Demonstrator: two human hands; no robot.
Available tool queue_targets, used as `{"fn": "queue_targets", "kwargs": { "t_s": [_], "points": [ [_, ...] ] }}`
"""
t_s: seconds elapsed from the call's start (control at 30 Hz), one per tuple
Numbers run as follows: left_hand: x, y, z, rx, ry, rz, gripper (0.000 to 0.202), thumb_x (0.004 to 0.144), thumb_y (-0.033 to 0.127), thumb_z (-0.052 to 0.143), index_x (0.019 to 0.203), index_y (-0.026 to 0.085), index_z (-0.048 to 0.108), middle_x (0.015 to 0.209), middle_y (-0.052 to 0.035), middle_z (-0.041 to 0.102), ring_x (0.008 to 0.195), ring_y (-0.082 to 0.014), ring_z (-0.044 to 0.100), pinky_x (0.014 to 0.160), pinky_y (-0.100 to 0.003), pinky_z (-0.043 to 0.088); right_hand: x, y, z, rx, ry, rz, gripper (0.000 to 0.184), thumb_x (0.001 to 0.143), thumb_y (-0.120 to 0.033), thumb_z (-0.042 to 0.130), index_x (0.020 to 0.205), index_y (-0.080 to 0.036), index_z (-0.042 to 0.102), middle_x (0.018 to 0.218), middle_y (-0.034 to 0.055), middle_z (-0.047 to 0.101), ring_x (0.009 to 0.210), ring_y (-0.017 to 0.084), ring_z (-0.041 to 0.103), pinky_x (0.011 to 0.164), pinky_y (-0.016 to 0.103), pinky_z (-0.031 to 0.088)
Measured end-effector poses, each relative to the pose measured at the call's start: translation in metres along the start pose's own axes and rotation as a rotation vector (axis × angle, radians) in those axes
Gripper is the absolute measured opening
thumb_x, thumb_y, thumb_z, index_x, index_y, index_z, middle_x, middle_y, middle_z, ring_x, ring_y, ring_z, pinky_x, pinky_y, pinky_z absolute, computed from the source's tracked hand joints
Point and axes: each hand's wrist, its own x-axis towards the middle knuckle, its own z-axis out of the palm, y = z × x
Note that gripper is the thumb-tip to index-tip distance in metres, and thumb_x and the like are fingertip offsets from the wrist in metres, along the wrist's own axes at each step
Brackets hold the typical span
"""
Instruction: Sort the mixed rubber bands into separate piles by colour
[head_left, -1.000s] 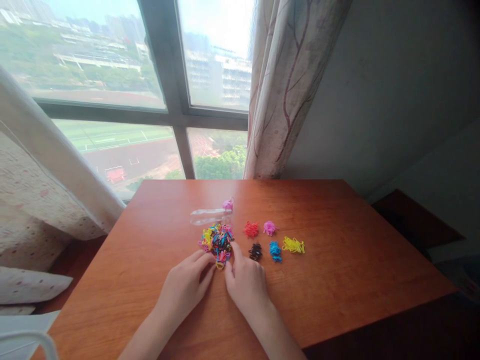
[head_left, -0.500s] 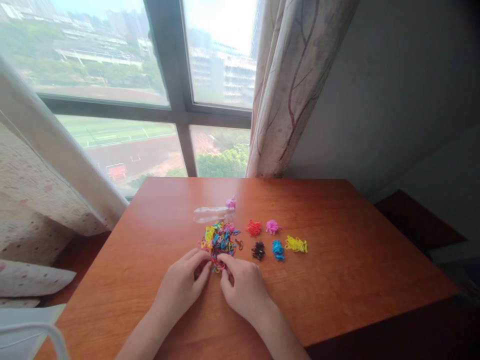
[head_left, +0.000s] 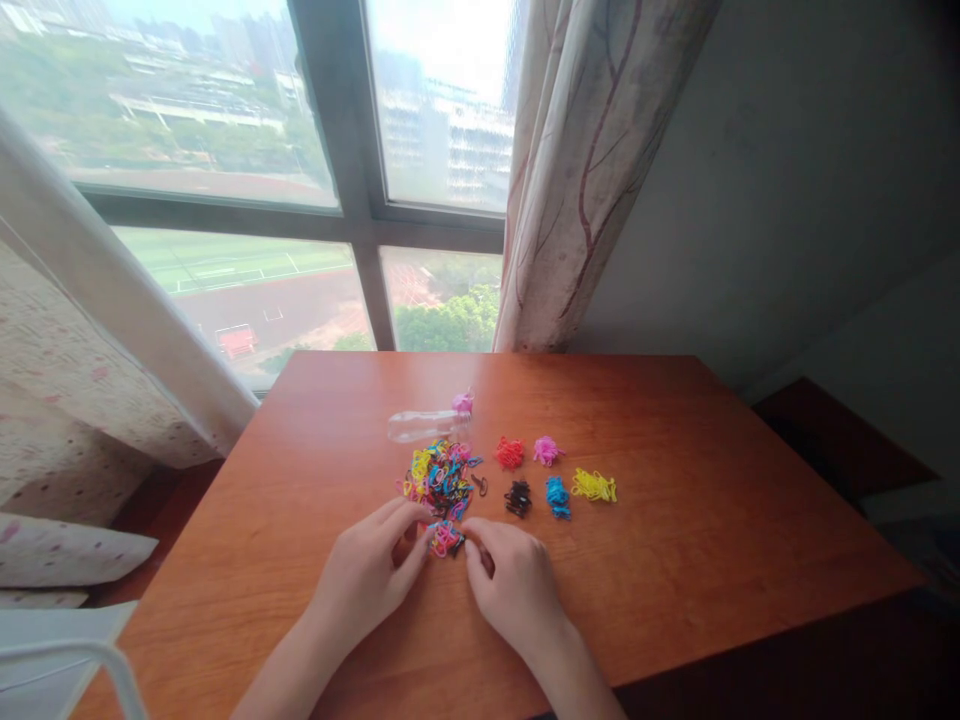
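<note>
The left hand [head_left: 375,555] curls its fingers at the left edge of a small band clump [head_left: 445,539] on the counter [head_left: 660,590], the mixed pile [head_left: 441,475] just beyond; the right hand [head_left: 517,570] flanks it opposite — either's fingers clamped, I cannot tell — then red bunch [head_left: 509,453], black one [head_left: 517,497], pink one [head_left: 547,451], blue one [head_left: 557,497], yellow one [head_left: 595,486].

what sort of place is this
Probably a room in a home, well above ground: a wooden table stands by a window looking down on a sports field, with patterned curtains either side.
</note>
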Motion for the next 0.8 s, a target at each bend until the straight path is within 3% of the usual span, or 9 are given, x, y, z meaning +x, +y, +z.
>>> {"fn": "queue_targets", "kwargs": {
  "t_s": [0.27, 0.47, 0.7, 0.8],
  "points": [
    [0.0008, -0.0011, 0.0035, 0.063, -0.038, 0.154, 0.02, 0.091, 0.022, 0.051, 0.109, 0.025, 0.061, 0.097, -0.0015, 0.069, 0.083, -0.015, 0.067, 0.072, -0.022, 0.05, -0.0002, 0.0014, 0.004, -0.04, -0.003, -0.002, 0.015, 0.088, -0.014, 0.053, 0.09, -0.024, 0.064, 0.082, -0.0015, 0.069, 0.078, 0.016, 0.063, 0.069, 0.024, 0.035],
    [0.0011, -0.0044, 0.0075, 0.119, -0.019, 0.16, 0.019, 0.092, 0.024, 0.052, 0.108, 0.025, 0.062, 0.096, -0.0011, 0.071, 0.084, -0.016, 0.068, 0.07, -0.023, 0.051, -0.0003, 0.0035, 0.005, -0.035, 0.037, -0.013, 0.013, 0.087, -0.015, 0.054, 0.079, -0.023, 0.06, 0.072, -0.0027, 0.064, 0.067, 0.014, 0.057, 0.062, 0.025, 0.03],
    [0.001, -0.0053, 0.0093, 0.133, 0.11, 0.095, 0.022, 0.094, 0.025, 0.05, 0.113, 0.024, 0.061, 0.091, -0.0013, 0.07, 0.075, -0.0144, 0.067, 0.065, -0.022, 0.05, 0.0001, 0.0048, 0.0037, 0.073, 0.057, 0.008, 0.011, 0.088, -0.018, 0.054, 0.083, -0.023, 0.063, 0.069, -0.0028, 0.062, 0.065, 0.014, 0.057, 0.063, 0.024, 0.032],
    [0.0004, -0.0002, 0.0061, 0.06, 0.121, 0.13, 0.024, 0.094, 0.023, 0.049, 0.115, 0.023, 0.061, 0.089, -0.0017, 0.069, 0.074, -0.0129, 0.066, 0.065, -0.02, 0.05, -0.0009, 0.0058, 0.0031, 0.129, 0.061, 0.026, 0.011, 0.089, -0.02, 0.054, 0.085, -0.022, 0.064, 0.067, -0.0029, 0.061, 0.063, 0.014, 0.056, 0.062, 0.023, 0.033]
  ]
}}
